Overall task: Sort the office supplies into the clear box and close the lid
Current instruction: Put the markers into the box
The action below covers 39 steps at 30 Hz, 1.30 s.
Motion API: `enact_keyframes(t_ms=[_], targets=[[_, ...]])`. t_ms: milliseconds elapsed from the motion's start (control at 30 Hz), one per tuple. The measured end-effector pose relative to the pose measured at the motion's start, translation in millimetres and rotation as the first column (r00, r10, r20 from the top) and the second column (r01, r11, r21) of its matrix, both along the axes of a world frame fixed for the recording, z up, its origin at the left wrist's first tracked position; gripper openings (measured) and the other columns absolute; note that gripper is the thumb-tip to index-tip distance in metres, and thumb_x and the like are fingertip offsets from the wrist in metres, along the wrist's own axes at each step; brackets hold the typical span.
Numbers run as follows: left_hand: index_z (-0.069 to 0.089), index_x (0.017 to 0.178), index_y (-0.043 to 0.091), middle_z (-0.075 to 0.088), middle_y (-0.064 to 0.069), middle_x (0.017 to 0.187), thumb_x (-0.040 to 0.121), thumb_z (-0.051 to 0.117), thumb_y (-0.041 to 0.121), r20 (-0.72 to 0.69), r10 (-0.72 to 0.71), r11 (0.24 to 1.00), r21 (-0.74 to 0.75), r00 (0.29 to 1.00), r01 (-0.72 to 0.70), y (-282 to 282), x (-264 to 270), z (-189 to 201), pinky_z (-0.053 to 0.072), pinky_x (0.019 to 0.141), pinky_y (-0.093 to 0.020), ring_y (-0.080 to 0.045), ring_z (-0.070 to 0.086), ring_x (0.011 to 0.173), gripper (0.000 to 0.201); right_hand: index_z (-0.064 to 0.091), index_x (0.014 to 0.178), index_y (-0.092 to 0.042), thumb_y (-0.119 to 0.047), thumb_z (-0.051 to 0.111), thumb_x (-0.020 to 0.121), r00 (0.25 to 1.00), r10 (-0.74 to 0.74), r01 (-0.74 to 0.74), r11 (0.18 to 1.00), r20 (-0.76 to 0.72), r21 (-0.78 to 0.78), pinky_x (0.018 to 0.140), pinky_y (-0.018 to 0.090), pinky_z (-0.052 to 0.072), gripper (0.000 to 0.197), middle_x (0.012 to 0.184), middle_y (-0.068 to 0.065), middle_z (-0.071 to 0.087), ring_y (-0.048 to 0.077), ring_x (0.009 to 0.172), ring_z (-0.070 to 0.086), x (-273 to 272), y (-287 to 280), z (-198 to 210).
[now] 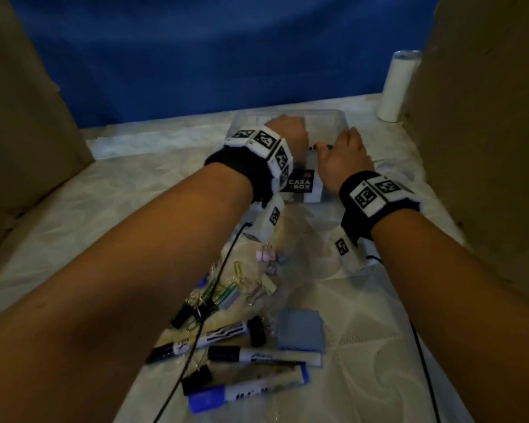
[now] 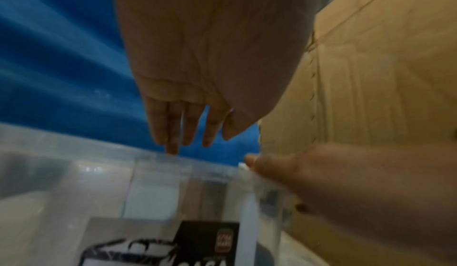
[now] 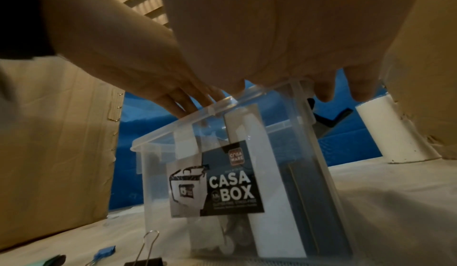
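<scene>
The clear box (image 1: 324, 112) with a black "CASA BOX" label stands at the back of the table. My left hand (image 1: 284, 129) lies over its top, straight fingers (image 2: 173, 129) touching the rim. My right hand (image 1: 345, 154) is at the box's right top edge, its fingers (image 3: 321, 92) curled over that edge beside a black latch (image 3: 329, 117). Loose supplies lie nearer me: markers (image 1: 263, 357), a blue-capped marker (image 1: 226, 396), a blue note pad (image 1: 301, 332), black binder clips (image 1: 257, 331), pastel clips (image 1: 266, 257). White and dark items show through the box wall (image 3: 158, 182).
Cardboard walls stand at the left (image 1: 28, 117) and right (image 1: 486, 117), with a blue backdrop behind. A white cylinder (image 1: 397, 87) stands at the back right. Black wrist cables (image 1: 214, 285) trail across the supplies. A binder clip (image 3: 146, 250) lies in front of the box.
</scene>
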<state>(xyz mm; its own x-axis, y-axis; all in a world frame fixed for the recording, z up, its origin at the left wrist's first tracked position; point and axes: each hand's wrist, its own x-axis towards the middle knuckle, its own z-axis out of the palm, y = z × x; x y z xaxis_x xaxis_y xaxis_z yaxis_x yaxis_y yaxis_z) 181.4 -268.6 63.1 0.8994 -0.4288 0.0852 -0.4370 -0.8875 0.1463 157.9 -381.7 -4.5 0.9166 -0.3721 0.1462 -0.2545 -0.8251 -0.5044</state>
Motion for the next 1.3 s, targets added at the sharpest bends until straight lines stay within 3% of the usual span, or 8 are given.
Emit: enact_keyframes(t_ms=[367, 467, 600, 700, 767, 900, 1100, 1300], targets=[[0.063, 0.114, 0.022, 0.06, 0.005, 0.114, 0.096, 0.051, 0.027, -0.019, -0.197, 0.963, -0.189, 0.98, 0.19, 167, -131, -4, 0.042, 0.088, -0.023, -0.008, 0.055, 0.102, 0.022, -0.002, 0.152, -0.006, -0.042, 0.049, 0.094, 0.994, 0.088, -0.09, 0.996, -0.067, -0.027, 0.121, 0.046, 0.008, 0.085, 0.16, 0.014, -0.014, 0.037, 0.148, -0.001, -41, 24, 23], [0.067, 0.101, 0.028, 0.064, 0.012, 0.099, 0.093, 0.056, 0.029, -0.194, -0.2, 0.977, -0.118, 0.96, 0.179, 195, -154, -31, 0.05, 0.078, -0.023, 0.002, 0.058, 0.085, 0.013, 0.025, 0.147, -0.009, -0.04, 0.058, 0.089, 0.957, 0.291, -0.285, 0.934, -0.007, -0.215, 0.118, 0.045, 0.021, 0.074, 0.156, 0.015, 0.016, 0.034, 0.143, 0.017, -94, 59, 37], [0.065, 0.092, 0.03, 0.062, 0.015, 0.09, 0.089, 0.061, 0.03, -0.332, -0.221, 0.973, -0.008, 0.917, 0.232, 206, -174, -60, 0.051, 0.072, -0.024, 0.002, 0.057, 0.077, 0.005, 0.059, 0.106, -0.016, -0.036, 0.06, 0.089, 0.7, 0.643, -0.698, 0.708, -0.309, -0.107, 0.086, 0.037, 0.047, 0.027, 0.113, 0.007, 0.061, 0.024, 0.1, 0.056, -160, 109, 43], [0.061, 0.085, 0.029, 0.061, 0.011, 0.082, 0.085, 0.06, 0.032, -0.339, -0.221, 0.965, 0.059, 0.914, 0.255, 203, -182, -72, 0.051, 0.065, -0.03, -0.008, 0.057, 0.071, 0.003, 0.061, 0.094, -0.012, -0.04, 0.065, 0.085, 0.475, 0.668, -0.832, 0.554, -0.573, -0.044, 0.067, 0.031, 0.048, 0.03, 0.091, 0.003, 0.062, 0.022, 0.081, 0.059, -187, 135, 38], [0.057, 0.087, 0.028, 0.056, 0.011, 0.083, 0.085, 0.059, 0.034, -0.334, -0.214, 0.959, 0.104, 0.918, 0.262, 198, -186, -76, 0.046, 0.062, -0.027, -0.01, 0.054, 0.073, 0.006, 0.056, 0.09, -0.015, -0.042, 0.068, 0.08, 0.462, 0.577, -0.847, 0.512, -0.674, -0.142, 0.059, 0.026, 0.045, 0.031, 0.083, -0.001, 0.058, 0.018, 0.072, 0.057, -204, 144, 26], [0.055, 0.09, 0.025, 0.055, 0.008, 0.086, 0.089, 0.054, 0.038, -0.293, -0.223, 0.941, 0.182, 0.93, 0.283, 186, -189, -81, 0.046, 0.062, -0.028, -0.013, 0.055, 0.077, 0.013, 0.061, 0.1, -0.021, -0.032, 0.066, 0.082, 0.598, 0.448, -0.776, 0.531, -0.664, -0.341, 0.062, 0.028, 0.044, 0.022, 0.092, -0.002, 0.063, 0.02, 0.085, 0.063, -226, 153, 3], [0.057, 0.094, 0.021, 0.06, 0.001, 0.089, 0.091, 0.052, 0.035, -0.26, -0.221, 0.928, 0.24, 0.94, 0.284, 177, -188, -84, 0.04, 0.061, -0.027, -0.017, 0.057, 0.078, 0.016, 0.052, 0.123, -0.017, -0.034, 0.059, 0.088, 0.551, 0.453, -0.808, 0.501, -0.701, -0.311, 0.074, 0.032, 0.04, 0.04, 0.12, 0.004, 0.052, 0.024, 0.108, 0.056, -220, 151, -9], [0.051, 0.101, 0.029, 0.06, 0.01, 0.087, 0.094, 0.051, 0.039, -0.312, -0.199, 0.977, -0.131, 0.929, 0.166, 203, -168, -56, 0.048, 0.067, -0.027, -0.013, 0.061, 0.079, 0.012, 0.047, 0.129, -0.013, -0.028, 0.05, 0.095, 0.501, 0.5, -0.838, 0.485, -0.706, -0.251, 0.091, 0.037, 0.043, 0.038, 0.129, 0.009, 0.047, 0.028, 0.117, 0.049, -222, 152, -16]])
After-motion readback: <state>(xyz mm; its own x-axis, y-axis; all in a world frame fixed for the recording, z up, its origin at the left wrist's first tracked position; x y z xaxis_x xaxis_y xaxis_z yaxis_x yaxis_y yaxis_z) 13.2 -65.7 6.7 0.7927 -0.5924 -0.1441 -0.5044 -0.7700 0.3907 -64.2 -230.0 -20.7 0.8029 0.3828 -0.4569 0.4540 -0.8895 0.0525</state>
